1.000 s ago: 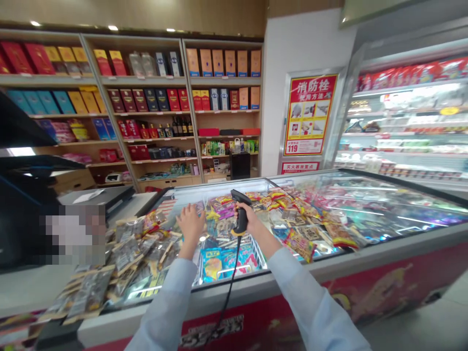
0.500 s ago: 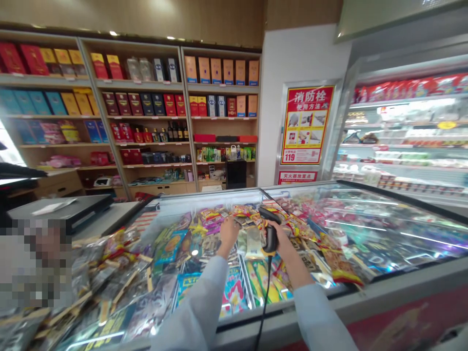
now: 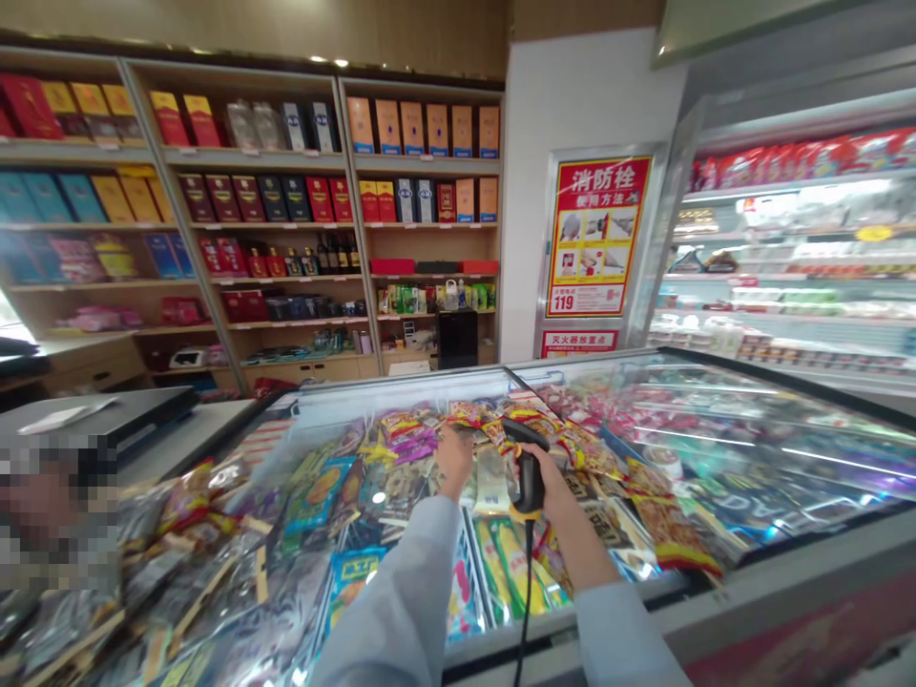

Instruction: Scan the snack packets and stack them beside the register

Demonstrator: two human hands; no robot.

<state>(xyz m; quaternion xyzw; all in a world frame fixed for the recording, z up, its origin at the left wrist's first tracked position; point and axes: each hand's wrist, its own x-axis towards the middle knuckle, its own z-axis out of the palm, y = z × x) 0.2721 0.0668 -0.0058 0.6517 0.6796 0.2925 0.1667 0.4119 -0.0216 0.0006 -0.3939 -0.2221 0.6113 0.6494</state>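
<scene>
Head camera gives me wall shelves (image 3: pixel 429 245) of colourful boxes (image 3: pixel 272 198) behind, then the glass-topped chest freezer (image 3: pixel 808 572), a heap of clear-wrapped packets (image 3: pixel 207 572) at its left and red-and-yellow snack bags (image 3: pixel 669 530) farther right. My left hand (image 3: pixel 454 458), raised with spread fingers a second ago, is now lowered among the goods near the middle; its fingers are turned away, so I cannot tell whether they grip anything. My right hand (image 3: pixel 550 477) is clamped on the black barcode scanner (image 3: pixel 528 482), now farther right above the freezer. To me, that puts scanner and goods within easy reach of both hands. A black cord (image 3: pixel 528 582) hangs from the scanner.
</scene>
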